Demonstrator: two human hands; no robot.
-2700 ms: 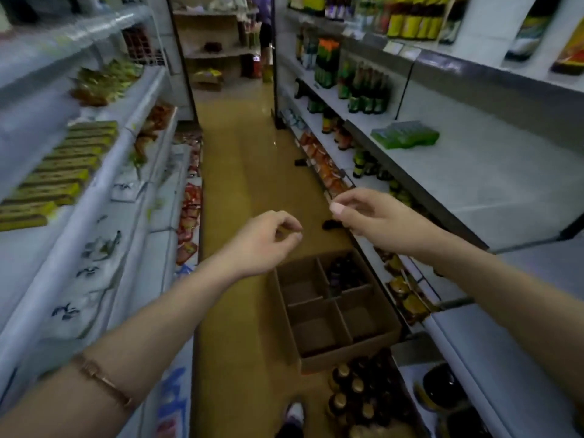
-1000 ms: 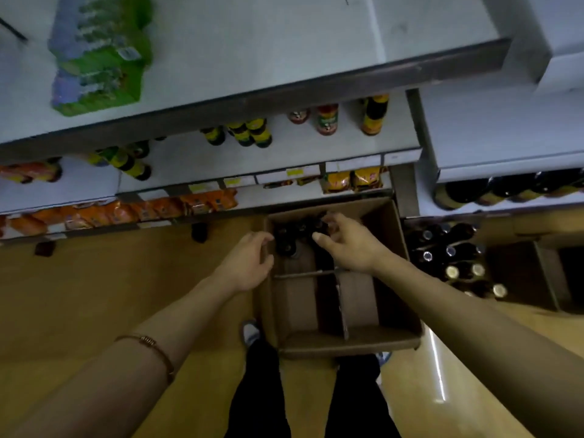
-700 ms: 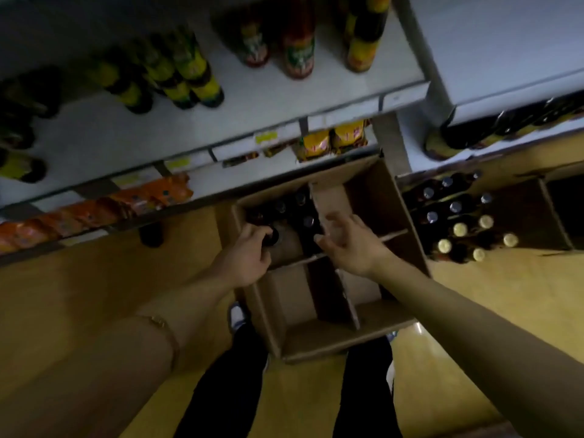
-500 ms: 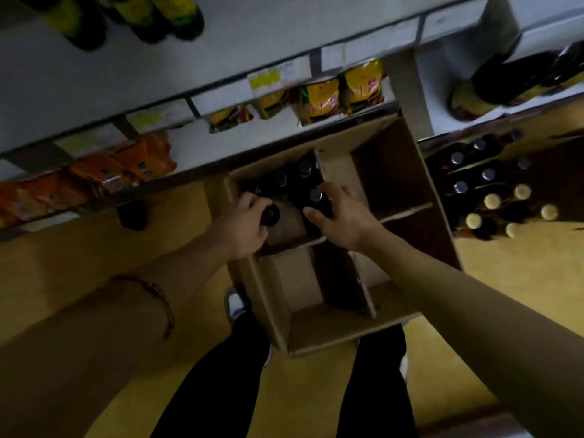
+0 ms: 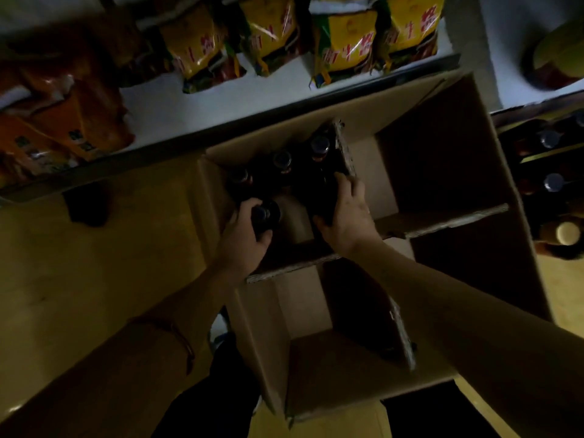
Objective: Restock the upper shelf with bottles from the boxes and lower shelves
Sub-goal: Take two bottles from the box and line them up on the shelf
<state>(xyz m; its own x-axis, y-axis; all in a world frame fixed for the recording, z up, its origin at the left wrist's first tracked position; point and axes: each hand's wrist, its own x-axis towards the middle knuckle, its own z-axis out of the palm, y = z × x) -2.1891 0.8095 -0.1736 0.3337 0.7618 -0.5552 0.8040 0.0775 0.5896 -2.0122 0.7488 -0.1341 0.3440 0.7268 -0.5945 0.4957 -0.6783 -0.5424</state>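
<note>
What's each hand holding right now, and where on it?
Left hand grips a dark bottle at its neck, below the cap. Right hand grips another bottle around its upper body.

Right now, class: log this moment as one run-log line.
left hand: grips bottle | right hand: grips bottle | both inside cardboard box

Box (image 5: 448,384) on floor (image 5: 79,279) in front of low shelf (image 5: 221,102) w/ packets (image 5: 344,42); bottles (image 5: 282,162) in its far-left compartment; more bottles (image 5: 553,184) to box's right.
</note>
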